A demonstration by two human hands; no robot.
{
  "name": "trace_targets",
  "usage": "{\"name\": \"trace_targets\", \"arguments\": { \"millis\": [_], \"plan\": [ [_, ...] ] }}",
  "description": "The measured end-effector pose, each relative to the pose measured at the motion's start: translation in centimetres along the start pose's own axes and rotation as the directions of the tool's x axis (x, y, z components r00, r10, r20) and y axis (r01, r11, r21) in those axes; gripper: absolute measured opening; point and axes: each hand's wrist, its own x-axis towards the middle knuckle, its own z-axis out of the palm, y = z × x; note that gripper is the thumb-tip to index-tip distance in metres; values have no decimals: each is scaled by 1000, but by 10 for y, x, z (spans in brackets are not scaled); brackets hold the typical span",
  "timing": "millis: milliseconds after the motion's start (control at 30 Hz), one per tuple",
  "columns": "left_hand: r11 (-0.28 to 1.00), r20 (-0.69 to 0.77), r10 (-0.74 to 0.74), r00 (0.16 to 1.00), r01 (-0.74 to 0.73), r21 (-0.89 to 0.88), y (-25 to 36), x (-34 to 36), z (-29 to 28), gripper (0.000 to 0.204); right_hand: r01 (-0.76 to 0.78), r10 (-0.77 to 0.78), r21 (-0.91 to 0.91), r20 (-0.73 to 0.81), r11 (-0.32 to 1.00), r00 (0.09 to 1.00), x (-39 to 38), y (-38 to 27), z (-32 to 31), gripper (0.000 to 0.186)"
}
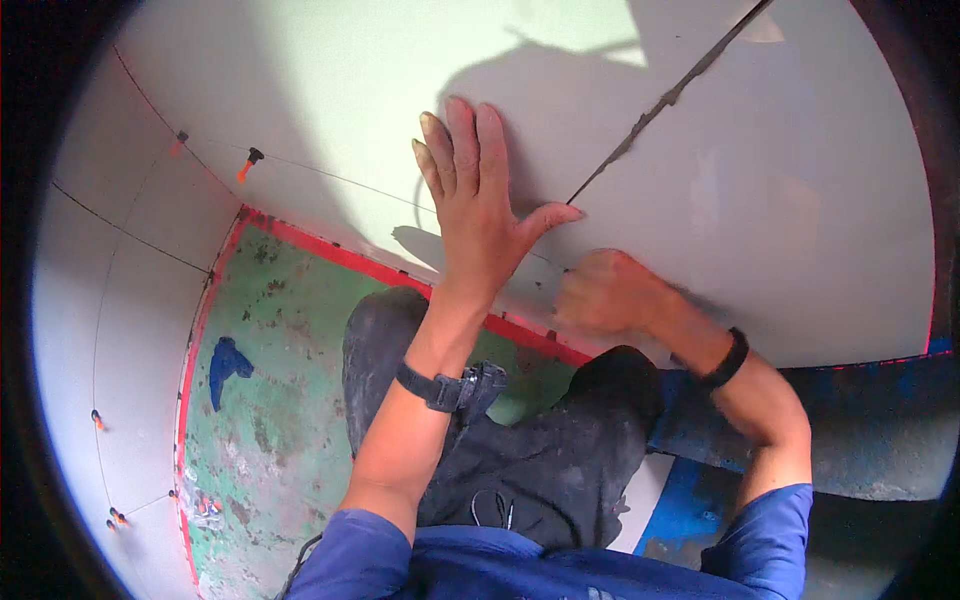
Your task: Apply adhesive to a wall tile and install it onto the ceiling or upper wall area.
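Observation:
My left hand [470, 190] lies with its fingers spread against a large pale wall tile [560, 110], the thumb stretched out to the right. The thumb tip touches the lower end of a dark diagonal joint [640, 125] between tiles. To the right and lower, my right hand [610, 292] is curled into a fist close to the tile face, along a thin joint line. It is slightly smeared by motion. A small dark spot shows at its left edge, and whatever the fingers may hold is hidden. Both wrists carry dark bands.
Orange and black tile levelling clips [250, 163] sit on the wall joints to the left. Red tape [330, 248] edges the stained green floor [270, 400], where a dark blue cloth-like piece [228, 370] lies. A worn dark ledge [850, 430] stands at right. My knees are beside the wall.

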Motion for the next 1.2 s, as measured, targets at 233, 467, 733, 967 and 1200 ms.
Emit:
{"name": "trace_targets", "arguments": {
  "millis": [233, 467, 733, 967, 1200],
  "plan": [
    [991, 76, 46, 996, -55, 121, -9, -11, 2, 124, -38, 41, 80, -40, 996, 998, -3, 1, -1, 26],
    [975, 237, 14, 971, -65, 210, -30, -79, 12, 102, -22, 11, -70, -154, 997, 988, -20, -6, -11, 26],
    [988, 206, -85, 975, 57, 142, -16, -73, 11, 101, -97, 76, -89, -212, 991, 974, -13, -26, -85, 19],
    [996, 235, -50, 971, 30, 89, -27, -86, 21, 100, -207, 52, -273, -483, 940, 874, 20, 13, -163, 31],
    [994, 197, -27, 980, 5, 111, -11, -57, -1, 103, -208, 43, -259, -525, 943, 850, 28, 14, -161, 33]
  ]
}}
